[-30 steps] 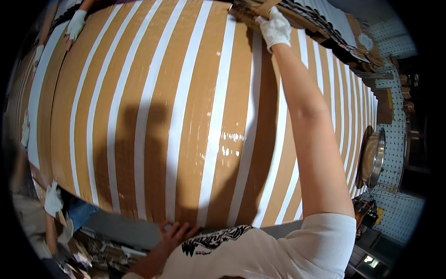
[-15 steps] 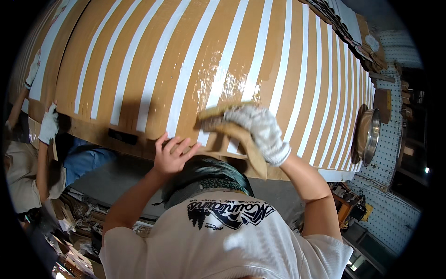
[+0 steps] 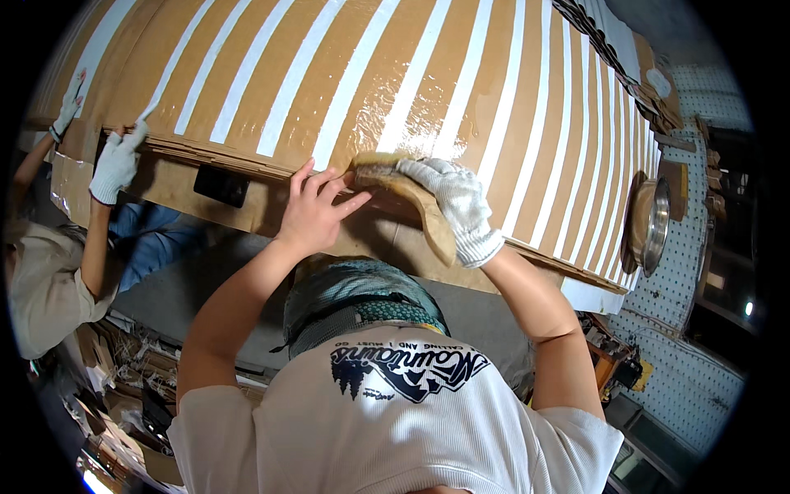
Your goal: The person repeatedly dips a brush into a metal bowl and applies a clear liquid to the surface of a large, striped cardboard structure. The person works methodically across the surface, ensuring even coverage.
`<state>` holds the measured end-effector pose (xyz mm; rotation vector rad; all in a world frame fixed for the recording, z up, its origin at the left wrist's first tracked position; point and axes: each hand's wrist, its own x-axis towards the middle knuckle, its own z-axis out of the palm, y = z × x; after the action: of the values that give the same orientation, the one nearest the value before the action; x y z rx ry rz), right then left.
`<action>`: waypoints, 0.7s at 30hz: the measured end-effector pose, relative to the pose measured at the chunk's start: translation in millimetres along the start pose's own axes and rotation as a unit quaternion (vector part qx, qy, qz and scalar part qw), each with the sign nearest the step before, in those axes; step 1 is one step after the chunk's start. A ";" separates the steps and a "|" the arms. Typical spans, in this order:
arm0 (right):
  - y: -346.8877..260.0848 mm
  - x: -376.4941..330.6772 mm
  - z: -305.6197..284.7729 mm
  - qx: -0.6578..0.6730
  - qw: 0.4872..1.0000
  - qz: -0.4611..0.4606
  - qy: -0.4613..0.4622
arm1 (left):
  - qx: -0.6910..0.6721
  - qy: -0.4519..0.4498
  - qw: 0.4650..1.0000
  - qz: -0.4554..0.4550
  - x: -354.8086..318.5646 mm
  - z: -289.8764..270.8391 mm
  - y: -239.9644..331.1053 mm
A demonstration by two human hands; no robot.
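Bare left hand [image 3: 317, 210], fingers spread, presses flat on the glossy brown cardboard sheet with white tape stripes [image 3: 395, 90]. Gloved right hand [image 3: 457, 202], fingers pressed together, grips a tan curved pad [image 3: 411, 193] against the sheet's near edge.

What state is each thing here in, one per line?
Brown cardboard sheet with white stripes: glossy near the pad.
Tan curved pad: gripped, pressed on the sheet's edge.
Right hand: gloved, closed on the pad.
Left hand: bare, fingers spread on the edge.
Round metal bowl: standing on edge.
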<state>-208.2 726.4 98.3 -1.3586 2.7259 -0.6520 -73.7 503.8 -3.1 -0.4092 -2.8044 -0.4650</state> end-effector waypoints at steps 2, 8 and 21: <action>-3.3 15.4 -33.5 0.014 0.988 0.079 -0.135 | 0.016 0.000 1.000 0.009 -2.0 0.6 1.8; 112.6 74.0 -58.3 -0.134 0.980 0.136 0.050 | 0.031 -0.053 0.998 0.004 7.4 -8.3 12.0; 29.3 -37.0 -74.3 0.145 0.940 0.218 -0.217 | 0.020 -0.055 0.998 0.011 1.1 -13.5 21.9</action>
<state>-222.8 796.8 149.1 -0.6928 2.3358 -0.5969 -64.8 519.2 15.5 -0.4699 -2.9074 -0.3936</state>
